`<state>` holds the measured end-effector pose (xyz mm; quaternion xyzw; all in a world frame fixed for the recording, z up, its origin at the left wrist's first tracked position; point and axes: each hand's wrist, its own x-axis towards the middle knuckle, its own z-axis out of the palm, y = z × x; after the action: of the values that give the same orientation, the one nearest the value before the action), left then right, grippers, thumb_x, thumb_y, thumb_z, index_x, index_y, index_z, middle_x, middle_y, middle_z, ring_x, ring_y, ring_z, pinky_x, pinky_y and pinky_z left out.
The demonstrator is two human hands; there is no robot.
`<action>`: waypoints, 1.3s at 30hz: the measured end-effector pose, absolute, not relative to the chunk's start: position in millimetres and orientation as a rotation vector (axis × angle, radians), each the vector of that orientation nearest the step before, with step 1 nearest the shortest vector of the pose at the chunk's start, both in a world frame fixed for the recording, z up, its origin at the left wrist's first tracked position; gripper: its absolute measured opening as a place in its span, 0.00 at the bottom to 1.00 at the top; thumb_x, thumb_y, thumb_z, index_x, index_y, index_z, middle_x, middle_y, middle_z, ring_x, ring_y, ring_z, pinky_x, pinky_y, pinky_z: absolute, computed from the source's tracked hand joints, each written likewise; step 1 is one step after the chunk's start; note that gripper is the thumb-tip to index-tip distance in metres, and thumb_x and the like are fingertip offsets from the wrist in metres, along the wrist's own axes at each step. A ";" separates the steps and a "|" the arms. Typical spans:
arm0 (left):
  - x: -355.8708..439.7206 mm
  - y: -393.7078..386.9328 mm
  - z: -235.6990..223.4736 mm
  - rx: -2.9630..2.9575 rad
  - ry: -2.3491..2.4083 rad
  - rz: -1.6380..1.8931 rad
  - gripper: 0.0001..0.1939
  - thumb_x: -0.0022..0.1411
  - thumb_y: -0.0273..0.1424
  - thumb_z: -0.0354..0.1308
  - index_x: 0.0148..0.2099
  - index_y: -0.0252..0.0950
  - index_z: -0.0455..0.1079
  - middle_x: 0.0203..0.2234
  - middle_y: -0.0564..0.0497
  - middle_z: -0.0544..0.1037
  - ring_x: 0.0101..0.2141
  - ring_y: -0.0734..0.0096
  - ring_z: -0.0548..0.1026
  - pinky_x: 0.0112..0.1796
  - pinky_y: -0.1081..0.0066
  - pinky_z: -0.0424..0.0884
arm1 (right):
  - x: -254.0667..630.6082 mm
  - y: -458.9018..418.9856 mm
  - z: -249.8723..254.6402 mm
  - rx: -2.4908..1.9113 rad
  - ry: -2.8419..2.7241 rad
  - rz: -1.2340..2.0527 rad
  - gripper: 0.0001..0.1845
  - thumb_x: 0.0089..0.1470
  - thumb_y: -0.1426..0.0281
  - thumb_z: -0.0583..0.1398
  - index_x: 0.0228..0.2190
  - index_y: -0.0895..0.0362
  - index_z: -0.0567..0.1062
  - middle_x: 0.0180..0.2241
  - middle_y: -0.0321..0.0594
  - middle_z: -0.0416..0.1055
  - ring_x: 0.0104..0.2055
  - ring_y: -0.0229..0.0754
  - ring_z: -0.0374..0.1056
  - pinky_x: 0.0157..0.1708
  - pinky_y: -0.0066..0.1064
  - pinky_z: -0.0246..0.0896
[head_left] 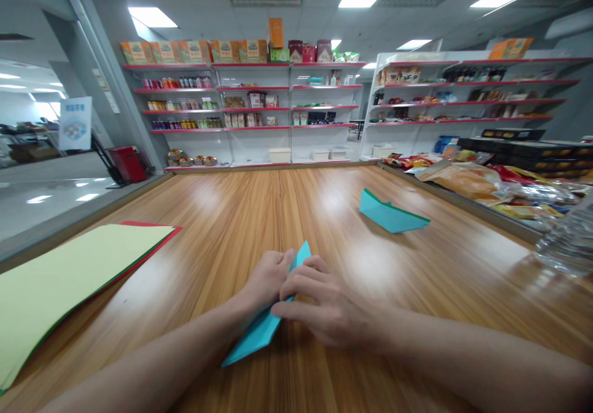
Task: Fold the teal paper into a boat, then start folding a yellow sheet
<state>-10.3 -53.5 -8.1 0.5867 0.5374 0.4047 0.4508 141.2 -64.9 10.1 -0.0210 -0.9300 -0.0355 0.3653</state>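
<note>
A folded blue paper [259, 334] lies slantwise on the wooden table in front of me, one pointed end toward me and the other pointing away. My left hand [269, 275] grips its left side near the far end, thumb on top. Across its middle rests my right hand [319, 302], fingers bent and pressed onto the paper. The two hands nearly touch and cover the paper's centre. Farther off to the right stands a folded paper boat [393, 213], blue with a green edge, touched by neither hand.
Pale yellow sheets [88, 258] lie at the left, with green and red paper beneath. A clear plastic bottle [567, 243] stands at the right edge. Bagged snacks [482, 181] fill a lower surface beyond the table's right rim. Stocked shelves [254, 107] line the back.
</note>
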 end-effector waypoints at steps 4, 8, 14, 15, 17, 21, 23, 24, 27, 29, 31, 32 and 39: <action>-10.8 -52.7 -7.3 1.433 1.328 0.950 0.27 0.56 0.53 0.50 0.20 0.34 0.60 0.15 0.57 0.57 0.18 0.78 0.55 0.18 0.75 0.49 | 144.6 -65.6 12.6 -0.050 -2.428 -0.220 0.14 0.63 0.76 0.49 0.34 0.59 0.73 0.27 0.38 0.70 0.32 0.38 0.62 0.41 0.37 0.51; -9.6 -55.9 -6.2 1.477 1.221 0.902 0.27 0.57 0.53 0.48 0.22 0.33 0.62 0.17 0.55 0.58 0.19 0.77 0.55 0.19 0.75 0.50 | 150.6 -60.5 14.8 -0.080 -2.381 -0.220 0.14 0.62 0.77 0.49 0.34 0.60 0.73 0.28 0.39 0.70 0.34 0.40 0.63 0.41 0.37 0.51; -5.6 -60.9 -10.9 1.510 1.280 1.058 0.26 0.61 0.51 0.46 0.22 0.34 0.58 0.17 0.55 0.58 0.20 0.77 0.55 0.19 0.75 0.50 | 141.4 -64.0 11.7 -0.094 -2.428 -0.038 0.11 0.59 0.78 0.52 0.29 0.57 0.73 0.27 0.35 0.70 0.33 0.38 0.63 0.41 0.35 0.50; -5.4 -61.4 -12.2 1.527 1.294 1.086 0.26 0.61 0.50 0.45 0.22 0.35 0.58 0.17 0.55 0.58 0.20 0.77 0.55 0.19 0.75 0.50 | 138.8 -64.8 11.2 -0.127 -2.411 -0.004 0.12 0.58 0.79 0.52 0.28 0.57 0.72 0.26 0.36 0.70 0.32 0.38 0.63 0.40 0.35 0.50; -5.7 -61.5 -14.0 1.564 1.311 1.127 0.26 0.63 0.49 0.44 0.22 0.35 0.58 0.18 0.55 0.59 0.20 0.77 0.56 0.20 0.75 0.51 | 135.6 -65.1 10.0 -0.168 -2.385 0.028 0.12 0.57 0.79 0.52 0.26 0.57 0.72 0.24 0.36 0.70 0.31 0.38 0.62 0.39 0.35 0.50; -10.8 -58.7 -12.7 1.544 1.342 1.221 0.25 0.63 0.48 0.46 0.22 0.35 0.56 0.18 0.56 0.58 0.20 0.77 0.55 0.20 0.75 0.51 | 141.6 -61.8 5.9 -0.195 -2.365 -0.032 0.09 0.56 0.77 0.55 0.27 0.58 0.72 0.26 0.37 0.70 0.32 0.39 0.63 0.38 0.36 0.51; -15.2 -56.8 -10.5 1.474 1.292 1.301 0.24 0.62 0.48 0.48 0.22 0.35 0.57 0.18 0.57 0.59 0.20 0.77 0.57 0.21 0.75 0.54 | 147.9 -58.4 3.5 -0.231 -2.347 -0.037 0.05 0.56 0.76 0.57 0.29 0.58 0.72 0.32 0.39 0.70 0.37 0.41 0.64 0.41 0.37 0.53; -17.2 -56.1 -9.5 1.430 1.240 1.333 0.22 0.61 0.47 0.50 0.24 0.35 0.58 0.18 0.57 0.60 0.20 0.77 0.58 0.21 0.76 0.56 | 150.6 -56.1 2.3 -0.270 -2.325 -0.010 0.03 0.55 0.76 0.58 0.31 0.58 0.72 0.36 0.41 0.70 0.40 0.42 0.64 0.43 0.39 0.54; -20.8 -55.5 -7.0 1.271 1.084 1.369 0.18 0.56 0.46 0.57 0.32 0.34 0.64 0.20 0.57 0.66 0.20 0.77 0.62 0.22 0.76 0.60 | 153.7 -47.1 -2.7 -0.524 -2.133 0.244 0.10 0.52 0.72 0.61 0.39 0.57 0.70 0.42 0.45 0.66 0.45 0.45 0.63 0.44 0.41 0.59; -20.4 -56.7 -5.3 1.215 1.061 1.351 0.17 0.56 0.45 0.58 0.37 0.35 0.64 0.21 0.57 0.69 0.20 0.76 0.65 0.21 0.77 0.62 | 152.4 -39.8 -7.2 -0.710 -1.937 0.569 0.18 0.53 0.66 0.61 0.44 0.59 0.66 0.39 0.46 0.67 0.41 0.44 0.66 0.39 0.38 0.64; -18.8 -58.6 -3.8 1.251 1.088 1.337 0.16 0.57 0.44 0.59 0.37 0.35 0.64 0.22 0.55 0.71 0.20 0.75 0.67 0.21 0.76 0.63 | 150.5 -33.1 -11.8 -0.768 -1.857 0.972 0.19 0.57 0.61 0.58 0.45 0.60 0.65 0.33 0.42 0.69 0.33 0.40 0.68 0.31 0.32 0.65; -18.2 -59.4 -3.3 1.292 1.098 1.338 0.16 0.57 0.43 0.59 0.35 0.35 0.65 0.23 0.55 0.72 0.22 0.74 0.69 0.22 0.76 0.65 | 150.0 -30.5 -13.5 -0.758 -1.857 1.132 0.18 0.58 0.60 0.57 0.43 0.61 0.66 0.31 0.41 0.70 0.30 0.39 0.68 0.29 0.30 0.65; -24.3 -57.6 -8.5 1.195 1.012 1.223 0.18 0.52 0.41 0.63 0.24 0.34 0.61 0.15 0.57 0.66 0.15 0.78 0.63 0.15 0.77 0.57 | 150.2 -31.3 -9.4 -0.652 -1.834 1.547 0.20 0.54 0.55 0.60 0.32 0.62 0.70 0.21 0.34 0.67 0.14 0.29 0.60 0.11 0.20 0.48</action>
<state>-24.3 -57.6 -8.5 0.5041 0.4268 0.5156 0.5458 150.2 -31.3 -9.4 -0.2481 -0.6983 0.5892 0.3219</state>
